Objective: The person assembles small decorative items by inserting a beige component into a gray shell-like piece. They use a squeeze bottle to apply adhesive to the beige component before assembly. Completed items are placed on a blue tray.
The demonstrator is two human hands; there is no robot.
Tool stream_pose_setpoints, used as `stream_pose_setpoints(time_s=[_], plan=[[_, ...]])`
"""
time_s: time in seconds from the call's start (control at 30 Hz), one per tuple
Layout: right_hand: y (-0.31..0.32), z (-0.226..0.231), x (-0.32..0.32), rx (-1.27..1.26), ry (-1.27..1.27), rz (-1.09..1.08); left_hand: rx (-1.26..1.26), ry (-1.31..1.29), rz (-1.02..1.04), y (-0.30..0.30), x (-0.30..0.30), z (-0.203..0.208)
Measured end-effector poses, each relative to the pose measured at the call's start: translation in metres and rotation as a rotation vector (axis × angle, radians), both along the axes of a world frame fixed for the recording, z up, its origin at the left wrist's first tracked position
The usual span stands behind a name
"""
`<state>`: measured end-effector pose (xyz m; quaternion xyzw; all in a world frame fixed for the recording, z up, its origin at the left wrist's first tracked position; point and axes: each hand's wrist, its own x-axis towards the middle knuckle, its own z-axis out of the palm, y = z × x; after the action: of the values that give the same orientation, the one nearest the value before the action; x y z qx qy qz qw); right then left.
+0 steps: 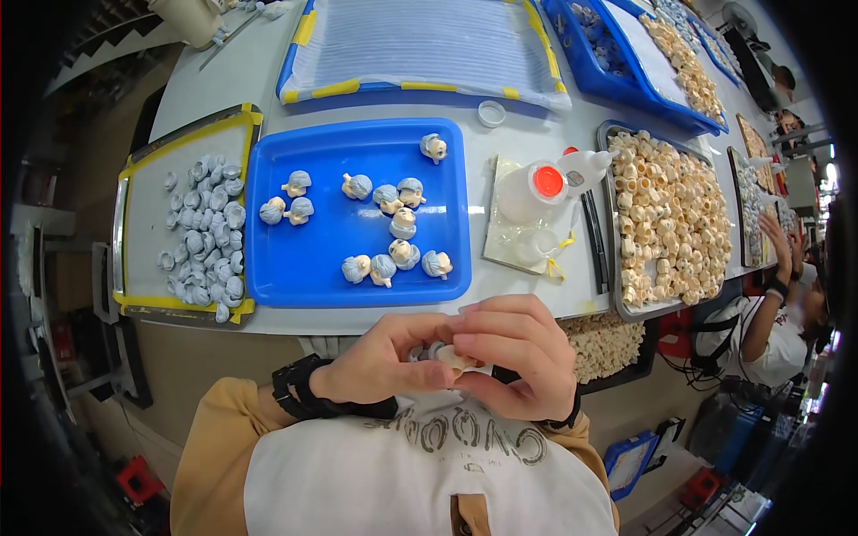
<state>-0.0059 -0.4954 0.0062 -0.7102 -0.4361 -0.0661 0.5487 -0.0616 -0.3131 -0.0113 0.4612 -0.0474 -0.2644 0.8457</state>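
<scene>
Close to my chest, just off the table's front edge, a small doll head (454, 359) with a cream face part and some blue-grey on it is pinched between my two hands. My left hand (384, 357) grips it from the left with thumb and fingers. From the other side, my right hand (525, 357) has its fingers curled over it, so much of the head is hidden. Beyond my hands, several finished-looking doll heads (403, 223) with blue-grey hair lie on a blue tray (313, 259).
Left is a yellow-taped tray (143, 241) of blue-grey hair shells (204, 228). Right stand a red-capped container (523, 198), a white squeeze bottle (587, 170), black tweezers (593, 237) and a metal tray of cream head parts (670, 219). A person (769, 330) works at far right.
</scene>
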Motion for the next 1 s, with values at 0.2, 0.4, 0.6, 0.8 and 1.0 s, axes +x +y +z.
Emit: stream_pose_setpoints(time_s=[0.2,0.4,0.6,0.8,1.0], plan=[[-0.004,-0.001,0.000,-0.047,-0.079,0.004,-0.056,0.036,-0.041,0.002,-0.001,-0.002],[-0.006,-0.004,0.001,-0.181,-0.224,-0.046,-0.009,0.204,-0.031,0.005,-0.001,0.001],[-0.007,0.000,0.002,-0.119,-0.007,-0.006,0.089,0.008,0.016,0.000,-0.002,-0.002],[-0.009,0.000,0.007,-0.153,-0.029,0.032,-0.026,0.079,0.001,0.004,-0.003,-0.005],[-0.017,0.003,0.005,-0.002,0.090,-0.058,-0.199,0.132,-0.007,0.005,-0.002,-0.003]])
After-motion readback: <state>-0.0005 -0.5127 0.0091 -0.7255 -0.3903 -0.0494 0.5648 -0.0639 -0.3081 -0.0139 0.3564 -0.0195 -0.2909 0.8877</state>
